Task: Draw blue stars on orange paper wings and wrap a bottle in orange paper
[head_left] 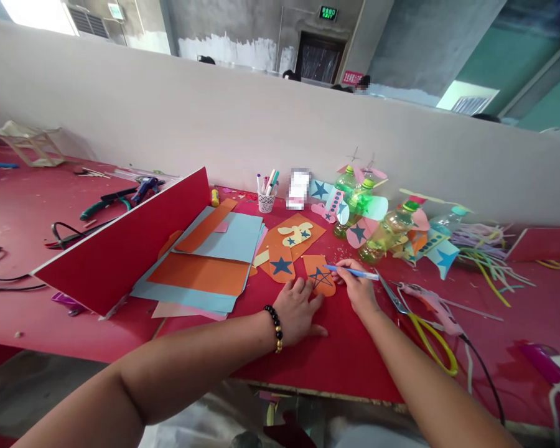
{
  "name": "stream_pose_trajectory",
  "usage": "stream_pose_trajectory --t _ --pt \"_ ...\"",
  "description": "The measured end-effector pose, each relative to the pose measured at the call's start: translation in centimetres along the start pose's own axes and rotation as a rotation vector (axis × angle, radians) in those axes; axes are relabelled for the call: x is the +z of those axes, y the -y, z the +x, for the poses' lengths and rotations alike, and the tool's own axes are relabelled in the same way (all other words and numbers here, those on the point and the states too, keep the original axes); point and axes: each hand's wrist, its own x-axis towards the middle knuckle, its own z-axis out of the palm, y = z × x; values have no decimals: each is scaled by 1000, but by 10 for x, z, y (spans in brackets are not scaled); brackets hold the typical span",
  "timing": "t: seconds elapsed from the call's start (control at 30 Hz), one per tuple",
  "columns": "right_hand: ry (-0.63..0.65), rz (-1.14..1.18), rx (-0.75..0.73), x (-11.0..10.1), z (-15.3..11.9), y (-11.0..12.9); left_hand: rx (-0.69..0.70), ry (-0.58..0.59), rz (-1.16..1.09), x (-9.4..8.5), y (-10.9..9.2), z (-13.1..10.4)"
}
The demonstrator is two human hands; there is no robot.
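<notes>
My right hand (357, 289) is closed round a blue marker (354, 271), its tip over an orange paper piece (326, 287) that bears the outline of a star. My left hand (298, 311) lies with its fingers spread on the red table, fingertips at the lower left edge of that piece. Just to the left is a second orange piece (273, 256) with a filled blue star. Behind it, cream cut-outs (293, 231) with small blue stars rest on an orange sheet (313, 228).
Stacked blue and orange paper (224, 274) lies left, beside an upright red board (135, 242). A pen cup (266, 202) and phone (298, 190) stand behind. Decorated bottles (392, 224), yellow-handled scissors (432, 342) and a pink glue gun (432, 305) are on the right.
</notes>
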Motion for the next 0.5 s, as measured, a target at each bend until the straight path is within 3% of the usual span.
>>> stream_pose_trajectory --t 0.23,0.33,0.5 --pt "18 86 80 14 4 13 -44 33 -16 -1 9 4" --pt "0 75 38 19 5 10 -54 47 -25 -2 12 6" --pt "83 -17 -62 19 6 6 -41 42 -17 -3 13 6"
